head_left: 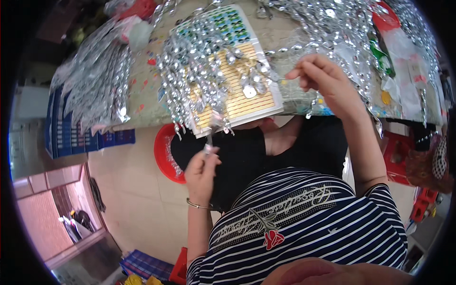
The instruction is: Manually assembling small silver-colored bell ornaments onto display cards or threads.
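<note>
My left hand (202,171) is just off the table's front edge, thumb and fingers closed on a small silver strand end (208,148). Above it, shiny silver beaded strands (194,64) lie across a stack of cards or sheets (251,102) with yellow striped rows and a green-blue patterned part at the far end. My right hand (330,85) is raised at the right of the sheets, with thumb and index finger pinched together. What is between those fingertips, if anything, is too small to make out. A silver cluster (256,78) lies on the sheets, left of those fingertips.
A thick bundle of silver strands (102,78) hangs over the table's left edge, by a blue crate (61,128). More silver strands (327,23) cover the far right. Below the table sits a red basin (162,154). Clear plastic bags (403,61) lie at the right.
</note>
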The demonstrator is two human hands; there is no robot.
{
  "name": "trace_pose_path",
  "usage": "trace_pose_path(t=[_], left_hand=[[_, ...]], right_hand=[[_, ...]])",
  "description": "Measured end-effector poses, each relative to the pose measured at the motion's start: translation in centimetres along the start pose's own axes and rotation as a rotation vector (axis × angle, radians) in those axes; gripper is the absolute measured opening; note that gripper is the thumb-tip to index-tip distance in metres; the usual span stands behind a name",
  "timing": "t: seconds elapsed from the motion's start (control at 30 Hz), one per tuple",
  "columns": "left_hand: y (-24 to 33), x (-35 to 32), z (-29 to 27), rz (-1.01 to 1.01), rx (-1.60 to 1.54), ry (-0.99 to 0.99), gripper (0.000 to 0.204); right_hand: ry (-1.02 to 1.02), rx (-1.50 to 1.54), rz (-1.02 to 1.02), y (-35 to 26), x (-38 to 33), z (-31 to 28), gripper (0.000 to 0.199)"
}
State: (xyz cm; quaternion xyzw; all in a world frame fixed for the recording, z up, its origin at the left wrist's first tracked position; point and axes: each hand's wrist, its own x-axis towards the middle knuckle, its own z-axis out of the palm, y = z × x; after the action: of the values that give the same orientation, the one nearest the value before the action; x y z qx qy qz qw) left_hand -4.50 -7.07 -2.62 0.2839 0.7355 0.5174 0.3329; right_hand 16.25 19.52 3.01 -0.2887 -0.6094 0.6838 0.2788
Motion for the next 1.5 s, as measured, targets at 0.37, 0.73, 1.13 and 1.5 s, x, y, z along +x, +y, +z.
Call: trace_pose_path(t=[0.37,0.73,1.13,1.5], left_hand=[[4.7,12.5,-0.9,0.206,0.252,0.112,0.023],[2.6,16.5,0.4,0.457,0.578,0.125,0.04],[4.3,12.1,0.8,0.67,0.581,0.228,0.034],[6.3,8.2,4.2,0.503,0.045,0.103,0.027]], right_hand=[[0.182,-0.412,-0.045,0.6,0.0,-5.0,0.024],[0.122,-1.124,-0.543,4.3,6.4,-5.4,0.028],[0.38,-1.298,-1.303,-0.1,14.0,-11.1,0.016],[0.477,-0.138,-0.599,-15.0,5.1,-6.3,0.021]])
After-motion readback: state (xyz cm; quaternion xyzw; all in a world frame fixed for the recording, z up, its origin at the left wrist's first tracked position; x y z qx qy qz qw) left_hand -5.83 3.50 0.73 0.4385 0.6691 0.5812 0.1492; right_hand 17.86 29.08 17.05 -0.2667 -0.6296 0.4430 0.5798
